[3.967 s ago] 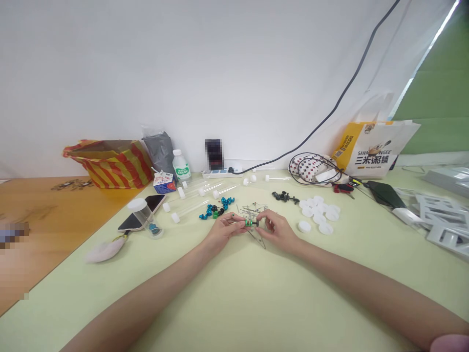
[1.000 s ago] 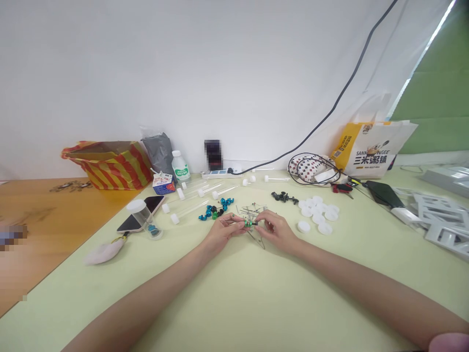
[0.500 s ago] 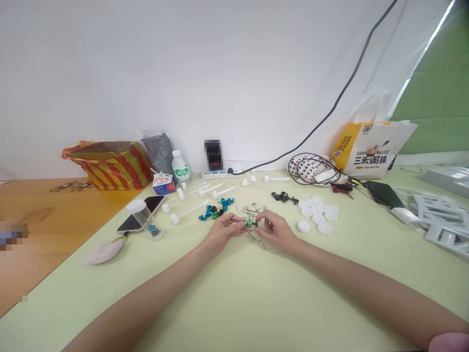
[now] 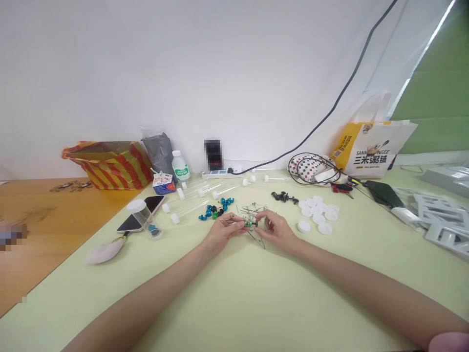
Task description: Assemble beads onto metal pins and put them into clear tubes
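Between my two hands is a small green metallic part with a black end piece [image 4: 248, 223]. My left hand [image 4: 224, 232] pinches its green end, and a thin metal rod also shows along those fingers. With thumb and fingertips my right hand [image 4: 277, 231] grips the black end. Several thin metal rods [image 4: 252, 211] lie loose on the table behind and beneath the fingers. Blue metallic parts [image 4: 209, 210], with a few green and black ones among them, are piled just behind my left hand. Small black parts [image 4: 284, 197] lie behind my right hand.
White round caps [image 4: 318, 211] lie right of my right hand. Clear tubes with white ends [image 4: 190, 211] are spread at the back left. A clear jar [image 4: 144, 217] stands by a phone [image 4: 126, 224]. Farther right are a coiled cable [image 4: 311, 168] and white plastic frames [image 4: 439, 215].
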The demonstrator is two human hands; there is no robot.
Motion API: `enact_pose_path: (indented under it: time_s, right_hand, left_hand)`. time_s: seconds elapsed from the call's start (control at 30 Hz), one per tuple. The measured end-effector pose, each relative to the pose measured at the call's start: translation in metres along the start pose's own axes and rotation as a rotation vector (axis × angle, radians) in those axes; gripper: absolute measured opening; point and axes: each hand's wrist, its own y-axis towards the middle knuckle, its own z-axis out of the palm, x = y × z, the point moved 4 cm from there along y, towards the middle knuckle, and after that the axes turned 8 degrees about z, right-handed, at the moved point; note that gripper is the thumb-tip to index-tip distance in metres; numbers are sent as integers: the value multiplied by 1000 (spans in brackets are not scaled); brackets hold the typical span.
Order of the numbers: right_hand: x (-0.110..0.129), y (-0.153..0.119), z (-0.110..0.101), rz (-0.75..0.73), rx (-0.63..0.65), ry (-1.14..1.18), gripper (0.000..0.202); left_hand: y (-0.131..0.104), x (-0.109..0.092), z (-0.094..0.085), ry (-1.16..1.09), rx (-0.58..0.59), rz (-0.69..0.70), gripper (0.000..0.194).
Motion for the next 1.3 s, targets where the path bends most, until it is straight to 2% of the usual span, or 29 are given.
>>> enact_pose_path:
  time_s: [0.47, 0.7, 1.3]
  right_hand:
    - [1, 1, 0, -38, 19, 13, 16]
    - [0, 1, 0, 1, 1, 6, 24]
    - [0, 1, 1, -29, 27, 25, 16]
  left_hand:
    - [0, 0, 0, 18, 21, 0, 19]
    - [0, 0, -1, 13, 10, -3, 20]
    - [0, -1, 0, 14, 17, -6, 22]
